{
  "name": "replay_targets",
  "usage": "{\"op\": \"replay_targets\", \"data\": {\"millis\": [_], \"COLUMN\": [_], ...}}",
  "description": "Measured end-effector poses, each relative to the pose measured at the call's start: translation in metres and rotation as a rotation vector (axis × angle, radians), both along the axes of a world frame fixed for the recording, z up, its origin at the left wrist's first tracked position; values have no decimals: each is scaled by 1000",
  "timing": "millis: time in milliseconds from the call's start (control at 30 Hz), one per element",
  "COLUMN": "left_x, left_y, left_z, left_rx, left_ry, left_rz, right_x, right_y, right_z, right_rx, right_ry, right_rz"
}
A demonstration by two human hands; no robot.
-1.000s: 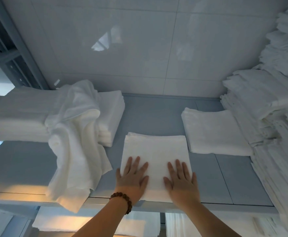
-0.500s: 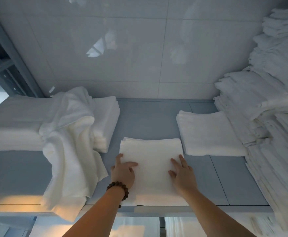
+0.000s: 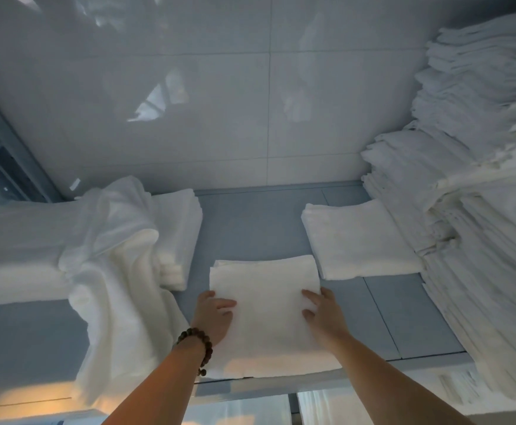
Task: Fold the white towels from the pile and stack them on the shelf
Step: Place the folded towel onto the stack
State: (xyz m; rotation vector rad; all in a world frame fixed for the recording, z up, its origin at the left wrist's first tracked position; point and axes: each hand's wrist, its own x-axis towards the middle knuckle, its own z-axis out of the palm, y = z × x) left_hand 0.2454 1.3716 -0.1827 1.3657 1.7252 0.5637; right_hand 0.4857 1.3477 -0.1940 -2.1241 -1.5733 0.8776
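Note:
A folded white towel (image 3: 266,305) lies flat at the front middle of the grey shelf (image 3: 256,228). My left hand (image 3: 212,317), with a bead bracelet on the wrist, grips its left edge, thumb on top. At the towel's right edge my right hand (image 3: 324,314) holds it the same way. A second folded towel (image 3: 358,240) lies behind and to the right. The pile of white towels (image 3: 477,185) rises along the right side.
A stack of folded towels (image 3: 24,250) sits at the left, with a loose towel (image 3: 119,271) draped over it and hanging past the shelf's front edge. A glossy tiled wall (image 3: 220,102) stands behind. A lower shelf holding more towels (image 3: 327,406) shows below.
My hands went from lying flat on the folded towel to clasping its left and right edges. The view has shifted closer and upward.

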Motion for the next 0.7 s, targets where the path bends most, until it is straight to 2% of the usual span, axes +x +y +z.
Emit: {"op": "replay_targets", "data": {"millis": [200,300,367,533,700], "left_x": [12,19,27,75,158], "left_y": [6,15,21,38,58], "left_z": [13,30,45,84,98], "left_rx": [166,318,396,548,618], "left_ry": [121,328,383,400,401], "left_rz": [-14,-79,-71,-24,-30], "right_x": [-21,-21,-14,32,114], "right_y": [0,8,17,47,64], "right_z": [11,28,43,85,112], "right_rx": [193,297,375,480,506], "right_ry": [-217,-266,-294,-417,-513], "right_rz": [70,82,90,117,150]}}
